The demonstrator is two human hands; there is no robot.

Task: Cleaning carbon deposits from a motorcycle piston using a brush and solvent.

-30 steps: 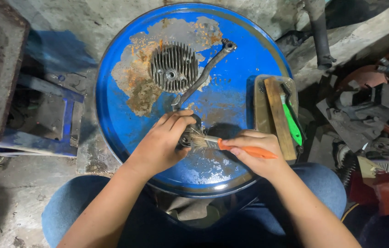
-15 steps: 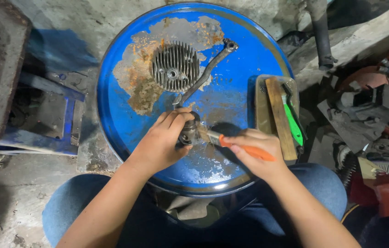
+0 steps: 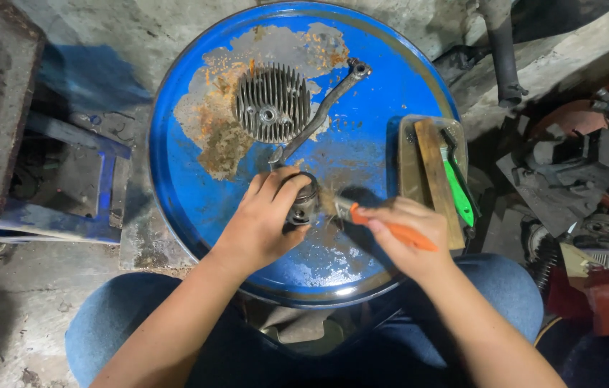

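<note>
On the rusty blue steel drum top (image 3: 196,194), near its front rim with bare lid behind, the left hand (image 3: 265,219) clasps a small grey metal part (image 3: 304,205), mostly hidden, while the right hand (image 3: 408,233) grips an orange-handled brush (image 3: 383,224) against it.

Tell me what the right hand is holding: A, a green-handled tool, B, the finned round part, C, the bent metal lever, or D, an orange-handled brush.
D: the right hand grips an orange-handled brush, its bristles against the small metal part held by the left hand.
</note>
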